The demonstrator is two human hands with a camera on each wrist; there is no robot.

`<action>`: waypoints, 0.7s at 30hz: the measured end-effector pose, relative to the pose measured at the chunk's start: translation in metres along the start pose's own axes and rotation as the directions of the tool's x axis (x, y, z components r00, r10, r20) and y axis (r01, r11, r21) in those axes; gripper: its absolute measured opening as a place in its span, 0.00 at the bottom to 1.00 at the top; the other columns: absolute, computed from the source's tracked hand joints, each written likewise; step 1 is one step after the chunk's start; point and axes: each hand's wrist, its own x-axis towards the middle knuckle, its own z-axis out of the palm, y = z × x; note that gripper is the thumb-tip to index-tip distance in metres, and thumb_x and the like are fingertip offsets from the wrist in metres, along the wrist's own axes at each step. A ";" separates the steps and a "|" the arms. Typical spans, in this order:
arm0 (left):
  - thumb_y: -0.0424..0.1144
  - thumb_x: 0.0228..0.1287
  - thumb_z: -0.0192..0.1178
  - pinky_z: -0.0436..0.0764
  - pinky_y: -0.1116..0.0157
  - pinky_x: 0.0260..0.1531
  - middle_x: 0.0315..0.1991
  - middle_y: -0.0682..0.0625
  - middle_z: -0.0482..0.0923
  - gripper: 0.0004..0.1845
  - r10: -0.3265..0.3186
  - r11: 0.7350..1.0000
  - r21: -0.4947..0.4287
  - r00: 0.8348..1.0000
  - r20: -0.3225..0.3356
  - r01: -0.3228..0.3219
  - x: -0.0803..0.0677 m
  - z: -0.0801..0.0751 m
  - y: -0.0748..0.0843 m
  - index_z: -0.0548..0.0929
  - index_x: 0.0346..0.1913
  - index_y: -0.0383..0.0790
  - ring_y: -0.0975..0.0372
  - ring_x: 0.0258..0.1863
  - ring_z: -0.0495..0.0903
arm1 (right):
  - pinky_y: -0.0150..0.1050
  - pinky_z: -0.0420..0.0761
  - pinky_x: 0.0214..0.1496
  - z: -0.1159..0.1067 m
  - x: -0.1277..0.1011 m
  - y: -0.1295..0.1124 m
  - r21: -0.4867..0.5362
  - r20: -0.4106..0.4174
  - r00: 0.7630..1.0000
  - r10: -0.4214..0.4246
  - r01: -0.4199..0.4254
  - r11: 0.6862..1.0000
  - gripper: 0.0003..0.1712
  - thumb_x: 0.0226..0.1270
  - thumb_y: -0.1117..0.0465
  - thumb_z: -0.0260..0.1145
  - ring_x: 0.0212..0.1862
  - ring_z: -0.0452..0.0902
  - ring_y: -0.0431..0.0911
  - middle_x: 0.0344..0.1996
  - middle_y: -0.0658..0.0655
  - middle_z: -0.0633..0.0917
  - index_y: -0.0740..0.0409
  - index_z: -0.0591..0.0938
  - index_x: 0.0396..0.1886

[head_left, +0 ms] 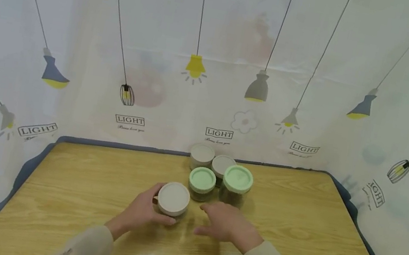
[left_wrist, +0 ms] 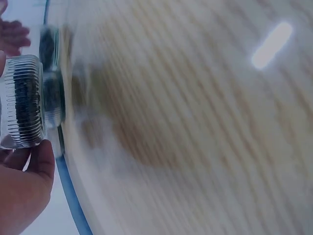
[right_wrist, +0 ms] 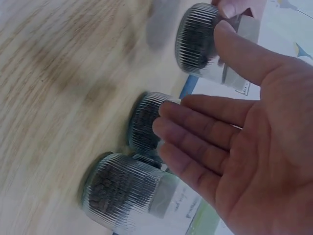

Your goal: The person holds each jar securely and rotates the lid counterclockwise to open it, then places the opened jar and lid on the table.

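Nearest on the wooden table, the left hand grips a ribbed clear glass jar with a beige round lid, dark contents inside, lifted just off the surface. Beside it the right hand hovers with fingers straight and slightly spread. Farther back cluster two green-lidded jars holding dark pieces and two beige-lidded jars.

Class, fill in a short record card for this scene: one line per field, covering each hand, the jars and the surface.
Left hand: grips the grey-lidded jar nearest the person
Right hand: fingers straight, palm down, holding nothing, beside that jar
Jar contents: dark and granular, seen through ribbed clear walls in the right wrist view
Other jars: two green-lidded jars and two more grey-lidded jars, clustered behind the hands
Surface: wooden table with a blue edge
Backdrop: white curtain printed with lamps and the word LIGHT
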 end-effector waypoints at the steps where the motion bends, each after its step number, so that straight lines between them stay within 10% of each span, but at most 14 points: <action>1: 0.49 0.37 0.81 0.73 0.54 0.57 0.61 0.55 0.75 0.50 0.011 1.000 0.002 1.000 0.007 -0.011 -0.001 0.002 0.000 0.68 0.68 0.50 0.58 0.57 0.75 | 0.50 0.77 0.60 -0.001 -0.001 0.000 -0.009 -0.010 1.000 0.003 -0.003 1.000 0.39 0.58 0.36 0.67 0.59 0.77 0.53 0.57 0.57 0.82 0.57 0.77 0.62; 21: 0.54 0.39 0.80 0.76 0.57 0.55 0.58 0.55 0.77 0.46 0.130 0.991 -0.024 0.985 0.116 -0.128 -0.013 0.037 0.003 0.69 0.64 0.50 0.58 0.57 0.77 | 0.52 0.79 0.56 -0.006 -0.018 -0.002 0.008 -0.088 0.996 -0.016 0.016 1.000 0.51 0.51 0.32 0.70 0.60 0.74 0.55 0.58 0.61 0.79 0.60 0.71 0.66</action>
